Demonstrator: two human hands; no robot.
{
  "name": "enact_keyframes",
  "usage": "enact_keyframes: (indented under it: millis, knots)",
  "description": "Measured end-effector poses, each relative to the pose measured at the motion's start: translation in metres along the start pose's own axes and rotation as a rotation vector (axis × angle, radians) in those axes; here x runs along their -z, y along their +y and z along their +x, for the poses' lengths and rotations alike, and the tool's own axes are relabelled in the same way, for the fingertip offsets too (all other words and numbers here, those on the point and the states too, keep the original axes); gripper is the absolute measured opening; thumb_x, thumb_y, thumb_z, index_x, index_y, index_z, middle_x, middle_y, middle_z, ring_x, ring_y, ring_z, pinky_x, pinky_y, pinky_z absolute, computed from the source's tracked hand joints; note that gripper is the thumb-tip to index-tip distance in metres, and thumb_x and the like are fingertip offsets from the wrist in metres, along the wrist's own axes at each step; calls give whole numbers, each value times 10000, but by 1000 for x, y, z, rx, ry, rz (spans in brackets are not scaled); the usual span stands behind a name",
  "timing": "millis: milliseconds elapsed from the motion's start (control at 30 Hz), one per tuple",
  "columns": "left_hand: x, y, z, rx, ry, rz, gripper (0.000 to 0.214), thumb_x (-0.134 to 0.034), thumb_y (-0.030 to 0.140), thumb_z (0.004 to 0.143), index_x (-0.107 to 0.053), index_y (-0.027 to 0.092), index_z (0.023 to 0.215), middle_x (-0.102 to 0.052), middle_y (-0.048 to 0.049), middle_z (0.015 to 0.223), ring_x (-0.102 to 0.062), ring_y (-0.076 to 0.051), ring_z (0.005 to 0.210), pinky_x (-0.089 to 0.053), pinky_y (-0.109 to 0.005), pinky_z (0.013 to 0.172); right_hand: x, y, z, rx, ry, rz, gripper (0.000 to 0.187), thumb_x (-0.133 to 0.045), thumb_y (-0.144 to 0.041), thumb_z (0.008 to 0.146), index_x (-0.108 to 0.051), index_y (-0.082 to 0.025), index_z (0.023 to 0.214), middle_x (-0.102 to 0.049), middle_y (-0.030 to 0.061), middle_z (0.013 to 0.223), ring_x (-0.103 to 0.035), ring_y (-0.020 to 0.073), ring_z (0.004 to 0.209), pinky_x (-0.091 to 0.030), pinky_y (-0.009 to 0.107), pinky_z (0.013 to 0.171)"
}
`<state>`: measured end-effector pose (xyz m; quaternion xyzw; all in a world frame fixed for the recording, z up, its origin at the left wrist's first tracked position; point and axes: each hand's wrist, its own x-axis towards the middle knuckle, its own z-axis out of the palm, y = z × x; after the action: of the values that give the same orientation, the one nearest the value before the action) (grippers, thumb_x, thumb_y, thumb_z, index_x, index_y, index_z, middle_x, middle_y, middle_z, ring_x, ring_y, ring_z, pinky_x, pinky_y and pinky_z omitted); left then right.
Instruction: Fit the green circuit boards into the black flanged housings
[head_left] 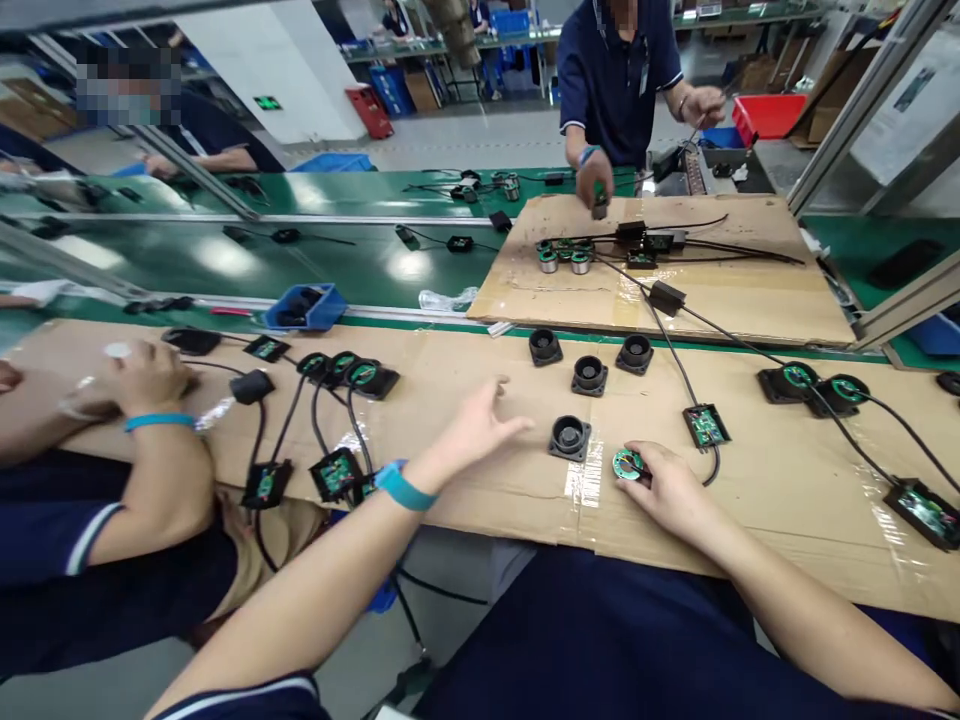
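Note:
My right hand [664,485] grips a round green circuit board [627,464] by its edge, just above the cardboard. A black cable links it to a small open black box with a green board [706,427] inside. Over the cardboard, my left hand [480,425] is stretched out, fingers apart and holding nothing. Nearest to both hands is a square black housing [569,438] with a round hollow. Three more such housings, among them one in the middle [589,375], sit farther back.
Cardboard [480,500] covers the bench. Cabled black units lie at left [367,376] and right [840,393]. A blue bin [306,305] stands behind. A co-worker's hand [150,380] works at left; another person [622,90] handles parts across the green conveyor [375,270].

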<state>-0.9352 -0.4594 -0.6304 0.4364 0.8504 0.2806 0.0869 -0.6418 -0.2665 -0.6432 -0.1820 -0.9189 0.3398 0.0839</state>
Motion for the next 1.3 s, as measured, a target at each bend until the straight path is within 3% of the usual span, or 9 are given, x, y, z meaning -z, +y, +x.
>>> enact_keyframes:
  millis: [67,167,267,333,433,667,967,1133,1300]
  knots:
    - [-38,35,-17,-54,-12,-111,891,-836,568,672,-448,206,1388,-624,-148,1267,-612,-343,1193,-527,-488,997,0,0,0,-11,10,-11,417,-693,-261,861,-613,-137,1251,-695,160,1200,-678,275,1088,-553,444,977]
    - [-79,69,-29,-139,-6,-244,627,-784,379,779,-487,226,1309,-614,-134,1302,-595,-314,1231,-488,-498,1056,1,-1,-1,-23,3,-30,439,-709,-265,854,-616,-113,1256,-702,167,1185,-684,278,1073,-553,444,974]
    - [-101,82,-28,-112,58,-339,443,-761,322,813,-532,241,1183,-659,-89,1182,-636,-281,1136,-513,-470,1005,2,0,-3,-17,11,-38,487,-722,-273,850,-600,-112,1294,-695,170,1223,-676,277,1106,-544,443,994]
    - [-108,84,-28,-54,141,-330,554,-838,381,744,-533,235,1183,-658,-93,1185,-623,-305,1153,-496,-499,1024,3,0,-3,10,15,-45,465,-728,-271,846,-614,-140,1278,-703,149,1216,-674,268,1116,-544,442,999]
    - [-114,81,-30,-34,224,-361,670,-832,388,755,-486,220,1304,-624,-126,1288,-579,-317,1251,-454,-519,1094,6,0,-3,44,75,-39,394,-733,-285,845,-659,-147,1206,-723,135,1154,-687,264,1074,-559,436,978]
    - [-114,78,-36,-179,243,-481,453,-740,362,856,-558,231,1249,-669,-107,1239,-638,-266,1184,-523,-458,1050,12,-39,7,27,505,104,449,-695,-440,891,-656,-176,1252,-728,124,1092,-706,236,897,-619,396,833]
    - [-117,76,-39,-358,372,-333,478,-611,174,886,-498,249,1345,-625,-122,1340,-581,-279,1279,-493,-545,1110,-24,-51,38,114,328,22,426,-726,-355,871,-635,-206,1260,-697,134,1180,-666,294,1115,-563,474,1001]
    - [-116,78,-39,-355,404,-386,525,-598,93,836,-508,244,1331,-638,-109,1296,-593,-258,1248,-508,-502,1102,-28,-52,40,123,343,-10,396,-752,-334,859,-639,-187,1209,-680,134,1151,-650,279,1106,-547,444,1016]
    - [-117,77,-37,-334,374,-397,561,-595,65,778,-527,242,1306,-636,-108,1300,-591,-265,1244,-504,-502,1104,-25,-54,44,59,241,-116,382,-741,-353,873,-635,-175,1195,-655,137,1101,-638,285,1077,-543,445,984]
